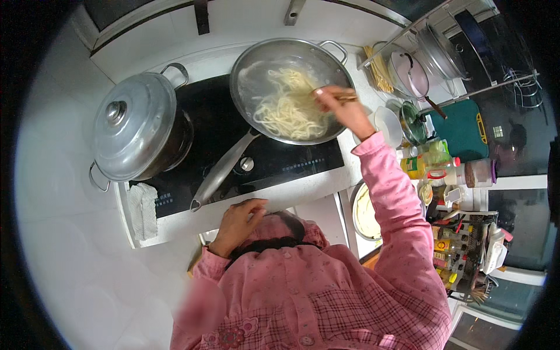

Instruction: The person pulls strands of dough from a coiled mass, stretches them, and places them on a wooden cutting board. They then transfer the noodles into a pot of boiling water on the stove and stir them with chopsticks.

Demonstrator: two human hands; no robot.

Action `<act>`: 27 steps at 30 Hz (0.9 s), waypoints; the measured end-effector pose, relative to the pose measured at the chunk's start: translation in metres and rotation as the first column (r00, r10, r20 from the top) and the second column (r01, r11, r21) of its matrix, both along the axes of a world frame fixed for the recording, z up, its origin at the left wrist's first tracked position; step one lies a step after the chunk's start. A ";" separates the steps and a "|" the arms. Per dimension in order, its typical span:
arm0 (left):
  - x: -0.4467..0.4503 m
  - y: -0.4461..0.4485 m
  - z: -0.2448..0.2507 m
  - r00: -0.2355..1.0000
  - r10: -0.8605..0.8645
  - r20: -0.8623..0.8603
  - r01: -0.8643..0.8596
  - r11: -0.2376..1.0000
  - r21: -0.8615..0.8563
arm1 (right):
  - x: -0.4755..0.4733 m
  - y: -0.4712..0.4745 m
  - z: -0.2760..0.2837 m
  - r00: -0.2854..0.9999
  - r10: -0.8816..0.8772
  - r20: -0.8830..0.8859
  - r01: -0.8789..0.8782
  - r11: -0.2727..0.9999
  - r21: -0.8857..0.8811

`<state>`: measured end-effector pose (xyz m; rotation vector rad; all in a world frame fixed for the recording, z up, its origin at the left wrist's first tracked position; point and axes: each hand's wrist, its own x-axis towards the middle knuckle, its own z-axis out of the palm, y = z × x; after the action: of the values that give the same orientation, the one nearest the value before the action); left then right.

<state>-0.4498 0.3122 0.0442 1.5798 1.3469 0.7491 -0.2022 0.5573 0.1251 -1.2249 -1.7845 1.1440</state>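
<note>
Pale noodles (297,109) lie in a large metal wok (251,70) on the black gas stove. My right hand (339,103) reaches over the wok's right side, its fingers closed on chopsticks (348,97) whose tips are blurred among the noodles. The wok's long metal handle (225,170) points down and left towards me. Near the counter's front edge, by my body, my left hand (240,223) is held with its fingers loosely bent and nothing in it. It does not touch the wok handle.
A lidded metal pot (135,127) stands on the stove's left side, above a folded white cloth (143,212). To the right are white bowls (387,127), a green cutting board (459,131), an oil bottle (428,165) and a round container of pale food (366,212).
</note>
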 end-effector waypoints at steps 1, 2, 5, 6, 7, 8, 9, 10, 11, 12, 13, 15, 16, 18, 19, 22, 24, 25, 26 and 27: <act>0.000 0.001 0.000 1.000 -0.015 -0.002 0.015 1.000 -0.006 | -0.008 -0.008 -0.004 0.996 0.047 0.071 -0.048 0.999 0.008; 0.000 0.003 0.002 0.999 -0.028 -0.016 0.028 0.999 0.016 | -0.011 -0.012 -0.007 0.985 0.101 0.137 -0.103 0.995 0.010; 0.002 0.009 0.011 0.998 -0.044 -0.052 0.048 0.997 0.062 | -0.018 -0.015 0.001 0.964 0.187 0.191 -0.182 0.982 -0.046; 0.002 0.010 0.013 0.997 -0.040 -0.060 0.044 0.997 0.066 | -0.020 -0.015 0.013 0.973 0.190 0.129 -0.176 0.978 -0.114; 0.003 0.011 0.014 0.997 -0.041 -0.066 0.046 0.996 0.072 | -0.019 -0.015 0.025 0.981 0.183 0.068 -0.168 0.969 -0.179; 0.002 0.011 0.013 0.997 -0.040 -0.061 0.044 0.997 0.065 | -0.015 -0.008 0.034 0.987 0.158 0.033 -0.150 0.974 -0.168; 0.003 0.011 0.011 0.998 -0.041 -0.055 0.045 0.997 0.060 | -0.007 -0.001 0.046 0.991 0.133 -0.012 -0.133 0.981 -0.139; 0.004 0.011 0.010 0.998 -0.043 -0.047 0.046 0.997 0.057 | 0.003 0.010 0.054 0.997 0.077 -0.021 -0.078 0.990 -0.115; 0.005 0.009 0.008 0.998 -0.043 -0.041 0.045 0.998 0.041 | 0.010 0.024 0.059 0.999 0.023 -0.032 -0.026 0.995 -0.092; 0.005 0.008 0.007 0.998 -0.046 -0.039 0.047 0.999 0.026 | 0.019 0.041 0.053 0.997 -0.061 -0.038 0.060 0.998 -0.027; 0.006 0.008 0.006 0.998 -0.053 -0.034 0.053 0.999 0.012 | 0.029 0.057 0.043 0.988 -0.148 -0.046 0.150 0.988 0.040; 0.005 0.007 0.009 0.996 -0.072 -0.045 0.071 0.997 -0.026 | 0.043 0.084 0.028 0.975 -0.223 -0.022 0.224 0.974 0.037; 0.004 0.007 0.010 0.995 -0.082 -0.048 0.080 0.996 -0.044 | 0.049 0.094 0.020 0.962 -0.271 0.013 0.270 0.961 0.053; 0.003 0.006 0.009 0.995 -0.072 -0.065 0.070 0.997 -0.028 | 0.060 0.117 -0.001 0.914 -0.398 0.083 0.389 0.915 0.108; 0.002 0.005 0.008 0.995 -0.061 -0.074 0.060 0.998 -0.023 | 0.060 0.126 -0.010 0.920 -0.380 0.091 0.375 0.924 0.074; 0.001 0.005 0.008 0.998 -0.043 -0.054 0.041 0.999 -0.033 | 0.050 0.145 -0.036 0.925 -0.349 0.149 0.339 0.937 0.089; 0.000 0.002 0.002 0.998 -0.035 -0.061 0.035 0.999 0.004 | 0.024 0.131 -0.025 0.931 -0.343 -0.127 0.331 0.938 -0.105; 0.000 0.002 0.001 0.997 -0.040 -0.063 0.042 0.999 0.027 | 0.016 0.121 -0.014 0.898 -0.356 -0.260 0.312 0.930 -0.196; 0.000 0.002 0.002 0.998 -0.039 -0.057 0.040 0.999 0.021 | 0.023 0.127 -0.019 0.884 -0.357 -0.302 0.305 0.930 -0.206; 0.001 0.003 0.005 0.998 -0.036 -0.051 0.037 0.999 0.015 | 0.027 0.125 -0.015 0.909 -0.323 -0.263 0.300 0.946 -0.126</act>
<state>-0.4486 0.3157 0.0488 1.6410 1.3483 0.7031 -0.1752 0.6820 0.1104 -1.2703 -1.2880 1.1466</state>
